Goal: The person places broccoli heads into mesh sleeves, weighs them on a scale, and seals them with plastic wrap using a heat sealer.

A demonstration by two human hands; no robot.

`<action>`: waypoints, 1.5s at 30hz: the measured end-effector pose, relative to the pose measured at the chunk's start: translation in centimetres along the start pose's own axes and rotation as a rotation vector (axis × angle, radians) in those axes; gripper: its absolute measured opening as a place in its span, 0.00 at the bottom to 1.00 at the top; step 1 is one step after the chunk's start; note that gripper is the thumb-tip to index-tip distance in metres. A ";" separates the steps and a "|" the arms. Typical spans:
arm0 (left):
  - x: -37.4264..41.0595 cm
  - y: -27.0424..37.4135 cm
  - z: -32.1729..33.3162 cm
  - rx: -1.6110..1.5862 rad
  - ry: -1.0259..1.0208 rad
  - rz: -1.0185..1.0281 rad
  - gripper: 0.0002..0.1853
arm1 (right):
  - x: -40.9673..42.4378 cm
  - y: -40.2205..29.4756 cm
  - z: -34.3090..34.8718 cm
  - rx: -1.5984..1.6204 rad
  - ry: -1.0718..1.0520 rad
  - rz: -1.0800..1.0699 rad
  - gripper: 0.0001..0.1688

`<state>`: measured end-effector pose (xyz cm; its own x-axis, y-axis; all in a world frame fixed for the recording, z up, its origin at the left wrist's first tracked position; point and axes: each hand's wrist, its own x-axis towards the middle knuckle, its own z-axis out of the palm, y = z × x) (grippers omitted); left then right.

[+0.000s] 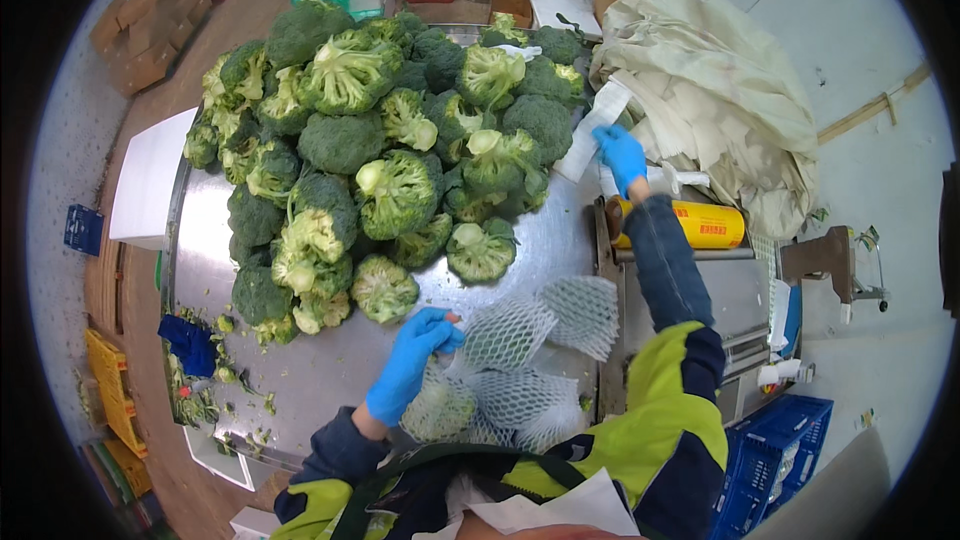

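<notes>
My right hand (622,159), in a blue glove, reaches to the right and pinches the edge of a flat white foam net sleeve (589,136). My left hand (415,360), gloved alike, hovers over the near part of the metal table (330,382) with its fingers curled together. One bare fingertip pokes out of the left glove, and no held thing shows there. Beside it lie several broccoli heads in white foam nets (508,331). Beyond both hands rises a large heap of bare broccoli heads (341,139), some stem up.
Right of the table are a wrapping machine (694,289) with a yellow film roll (709,225) and a big pale bag (697,37) of foam nets. A blue cloth (187,345) and leaf scraps lie at left. Blue crates (776,457) stand at lower right.
</notes>
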<state>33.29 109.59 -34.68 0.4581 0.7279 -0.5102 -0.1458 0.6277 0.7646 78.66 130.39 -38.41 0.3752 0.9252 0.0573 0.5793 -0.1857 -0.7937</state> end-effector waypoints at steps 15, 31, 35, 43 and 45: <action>0.5 11.5 7.7 0.328 0.087 0.896 0.43 | -21.4 -13.9 -1.8 0.611 -0.363 -0.042 0.31; 0.9 1.8 6.6 -0.056 0.052 0.599 0.09 | -33.9 -17.9 2.8 0.758 -0.396 0.179 0.25; 5.0 0.4 2.8 -0.417 -0.263 0.412 0.13 | -32.4 -15.5 1.9 1.149 -0.620 0.303 0.15; 7.5 1.6 4.9 -0.028 -0.060 0.350 0.24 | -23.3 -12.1 -1.9 0.315 -0.547 0.076 0.23; 12.6 2.8 4.6 -0.504 -0.141 0.586 0.21 | -17.5 -11.9 -1.1 -0.004 -0.368 -0.218 0.27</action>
<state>42.65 119.22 -37.18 0.2857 0.9583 0.0022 -0.7632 0.2261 0.6053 66.03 116.01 -29.33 -0.0393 0.9992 0.0033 0.6200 0.0270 -0.7842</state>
